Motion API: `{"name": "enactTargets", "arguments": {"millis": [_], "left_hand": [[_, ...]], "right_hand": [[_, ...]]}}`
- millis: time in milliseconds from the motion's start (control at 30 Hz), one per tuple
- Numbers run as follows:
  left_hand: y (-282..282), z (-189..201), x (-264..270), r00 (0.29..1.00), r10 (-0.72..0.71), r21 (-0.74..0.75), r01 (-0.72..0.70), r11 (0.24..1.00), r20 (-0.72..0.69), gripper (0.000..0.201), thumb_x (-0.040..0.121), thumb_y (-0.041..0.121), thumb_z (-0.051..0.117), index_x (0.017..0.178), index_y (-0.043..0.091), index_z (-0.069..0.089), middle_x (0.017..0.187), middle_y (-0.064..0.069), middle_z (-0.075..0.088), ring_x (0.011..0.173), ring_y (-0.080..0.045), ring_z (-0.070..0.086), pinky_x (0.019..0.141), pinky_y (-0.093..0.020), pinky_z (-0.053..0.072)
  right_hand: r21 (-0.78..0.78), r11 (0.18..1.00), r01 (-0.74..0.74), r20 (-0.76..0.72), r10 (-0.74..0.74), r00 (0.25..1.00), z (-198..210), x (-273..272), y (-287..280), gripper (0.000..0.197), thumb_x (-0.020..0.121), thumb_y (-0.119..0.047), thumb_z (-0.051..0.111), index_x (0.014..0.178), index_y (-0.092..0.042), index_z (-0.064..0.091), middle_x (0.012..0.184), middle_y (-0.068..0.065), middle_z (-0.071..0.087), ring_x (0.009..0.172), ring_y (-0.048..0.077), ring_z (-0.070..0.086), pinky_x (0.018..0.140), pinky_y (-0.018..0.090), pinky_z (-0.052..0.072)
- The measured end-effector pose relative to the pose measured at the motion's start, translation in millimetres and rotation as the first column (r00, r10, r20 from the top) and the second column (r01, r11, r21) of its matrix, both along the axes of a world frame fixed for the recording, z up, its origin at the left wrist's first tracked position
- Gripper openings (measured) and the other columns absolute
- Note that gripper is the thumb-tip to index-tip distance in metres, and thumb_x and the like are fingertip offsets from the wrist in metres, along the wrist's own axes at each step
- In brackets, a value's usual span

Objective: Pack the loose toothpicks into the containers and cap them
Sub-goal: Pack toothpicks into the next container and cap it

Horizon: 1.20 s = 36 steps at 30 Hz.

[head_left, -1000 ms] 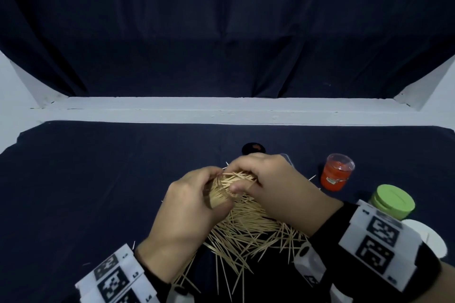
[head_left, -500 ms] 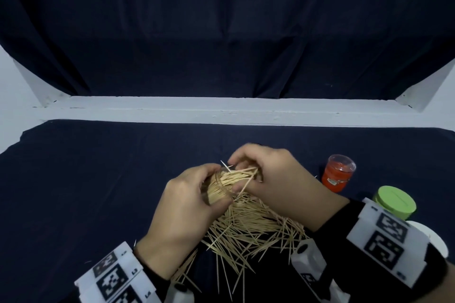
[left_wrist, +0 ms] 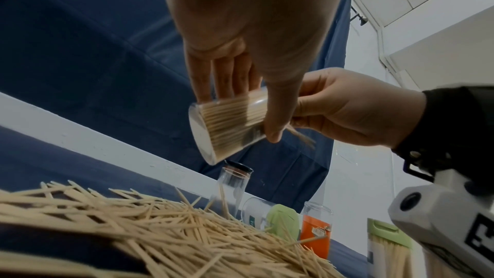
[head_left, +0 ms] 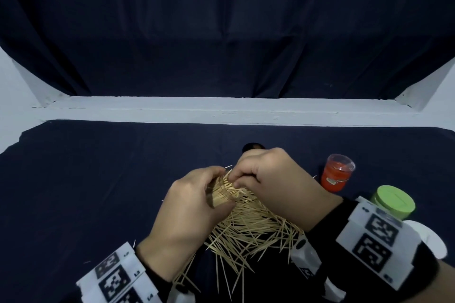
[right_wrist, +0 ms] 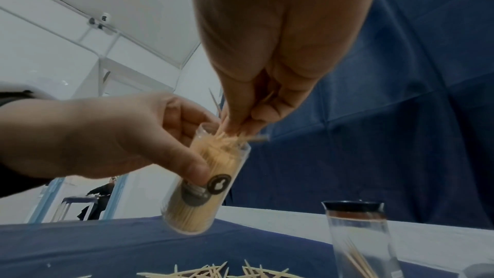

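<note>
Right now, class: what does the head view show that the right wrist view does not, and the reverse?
Head only: the large toothpick pile, the orange container, the green lid.
Right wrist only: the held container's dark round label, and a nearly empty clear container.
Both: the left hand gripping the full container while the right hand feeds toothpicks in.

Near the frame's lower centre, the left hand (head_left: 187, 206) is gripping a clear tube, thumb and fingers curled round it; the right hand (head_left: 275, 179) is pinching toothpicks, fingertips (right_wrist: 235, 128) bunched downward.
</note>
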<state>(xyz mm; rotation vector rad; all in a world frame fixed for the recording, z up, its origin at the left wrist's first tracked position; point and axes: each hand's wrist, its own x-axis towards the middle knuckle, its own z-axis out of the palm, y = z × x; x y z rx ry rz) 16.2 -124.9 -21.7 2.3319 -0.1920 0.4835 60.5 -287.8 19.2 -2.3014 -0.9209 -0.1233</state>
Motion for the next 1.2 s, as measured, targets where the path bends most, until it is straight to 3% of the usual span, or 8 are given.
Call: {"name": "enactTargets", "arguments": {"millis": [233,400,533,733,800,933,1067,1200], "left_hand": [[7.0,0.4,1.3,0.999,0.032,-0.042,-0.031,0.999,0.017,0.053,0.058,0.022,0.09,0.107,0.026,0.069,0.09,0.025,0.059,0.095,0.011,0.054,0.075,0.0,0.039],[0.9,2.2,0.4,1.0,0.016,-0.064,-0.016,0.998,-0.001,0.052,0.059,0.019,0.089,0.106,0.027,0.069,0.091,0.024,0.06,0.092,0.012,0.055,0.072,0.0,0.04],[-3.0,2.5,-1.6,1.0,-0.001,-0.072,0.002,0.997,0.014,0.05,0.058,0.017,0.089,0.102,0.025,0.07,0.088,0.022,0.061,0.092,0.012,0.054,0.071,0.0,0.04],[3.3,3.2,-1.8,1.0,0.015,-0.081,-0.014,0.997,0.015,0.052,0.058,0.018,0.089,0.105,0.028,0.068,0.092,0.024,0.061,0.094,0.012,0.055,0.075,0.0,0.039],[2.7,3.1,-2.1,1.0,0.008,-0.07,-0.009,0.997,-0.011,0.052,0.06,0.021,0.089,0.107,0.029,0.067,0.094,0.023,0.062,0.093,0.012,0.055,0.075,-0.001,0.04],[-2.4,2.9,-2.0,0.999,-0.015,-0.051,0.013,0.999,-0.044,0.05,0.061,0.023,0.087,0.106,0.031,0.067,0.094,0.02,0.062,0.091,0.012,0.055,0.072,-0.002,0.041],[-1.7,2.2,-3.5,1.0,-0.015,-0.08,0.014,0.997,-0.01,0.052,0.058,0.022,0.089,0.105,0.031,0.067,0.092,0.022,0.062,0.094,0.011,0.055,0.074,-0.002,0.041],[-0.8,0.3,-4.6,1.0,-0.018,-0.118,0.017,0.993,-0.006,0.054,0.057,0.019,0.09,0.098,0.042,0.063,0.093,0.022,0.063,0.092,0.01,0.057,0.076,-0.004,0.043]], "right_hand": [[0.174,0.964,0.2,-0.272,-0.148,0.951,7.0,-2.0,-15.6,0.023,0.067,-0.018,0.083,0.079,-0.029,0.066,0.068,-0.002,0.068,0.062,0.01,0.061,0.069,0.029,0.051],[0.178,0.976,0.128,-0.064,-0.118,0.991,-5.3,-4.4,-10.1,0.008,0.076,-0.017,0.076,0.078,-0.024,0.077,0.077,-0.015,0.067,0.077,0.001,0.062,0.076,0.027,0.051],[0.112,0.994,-0.003,0.118,-0.011,0.993,-12.3,-6.6,0.8,0.007,0.072,-0.016,0.071,0.074,-0.013,0.076,0.076,-0.003,0.067,0.074,0.007,0.06,0.07,0.023,0.046],[0.356,0.921,0.16,-0.094,-0.135,0.986,-2.4,-3.7,-12.0,0.023,0.07,-0.014,0.081,0.089,-0.025,0.074,0.086,-0.013,0.062,0.074,0.007,0.059,0.071,0.024,0.05],[0.305,0.944,0.124,-0.072,-0.107,0.992,-2.0,-6.1,-9.2,0.024,0.073,-0.018,0.079,0.096,-0.026,0.075,0.088,-0.016,0.065,0.081,0.004,0.061,0.075,0.021,0.05],[0.256,0.967,0.0,0.006,-0.001,1.0,-11.9,-9.1,-1.7,0.008,0.074,-0.016,0.075,0.081,-0.016,0.077,0.081,-0.008,0.068,0.079,0.005,0.061,0.073,0.021,0.049],[0.222,0.974,0.05,0.048,-0.062,0.997,-16.3,-3.2,-3.6,0.01,0.074,-0.021,0.067,0.076,-0.017,0.076,0.079,-0.012,0.066,0.082,0.0,0.058,0.075,0.013,0.044],[0.184,0.983,0.018,0.049,-0.028,0.998,-8.9,-5.0,-6.1,0.008,0.072,-0.018,0.073,0.079,-0.018,0.075,0.085,-0.013,0.065,0.085,0.0,0.056,0.077,0.017,0.044]]}}
